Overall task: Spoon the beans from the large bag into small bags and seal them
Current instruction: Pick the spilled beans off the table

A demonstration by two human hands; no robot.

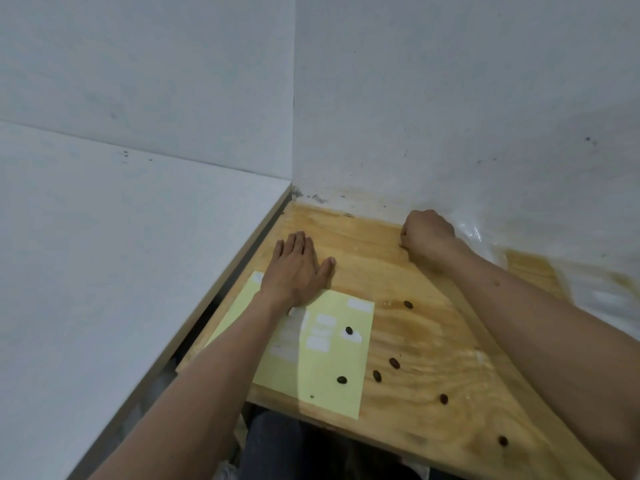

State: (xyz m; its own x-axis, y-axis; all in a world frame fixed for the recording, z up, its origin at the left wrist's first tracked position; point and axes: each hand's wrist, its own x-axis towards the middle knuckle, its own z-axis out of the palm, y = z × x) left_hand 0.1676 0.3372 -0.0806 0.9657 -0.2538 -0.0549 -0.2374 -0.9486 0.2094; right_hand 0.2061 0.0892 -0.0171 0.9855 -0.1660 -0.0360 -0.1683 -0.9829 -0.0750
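Observation:
My left hand (294, 268) lies flat with straight fingers on the wooden table (374, 258), its heel on the top edge of a yellow label sheet (325, 362). My right hand (427, 235) is curled in a fist by the far wall and grips the edge of a clear plastic bag (479, 233). The bag spreads blurred to the right, past my forearm. Several dark beans lie loose, one on the sheet (349, 330) and one on the bare wood (394, 363). No spoon and no small bags are in view.
White walls meet in a corner right behind the table. A white panel (121, 271) runs along the table's left side, with a dark gap between them. More beans are scattered toward the front right edge (503, 441). My dark trousers (277, 445) show below the table.

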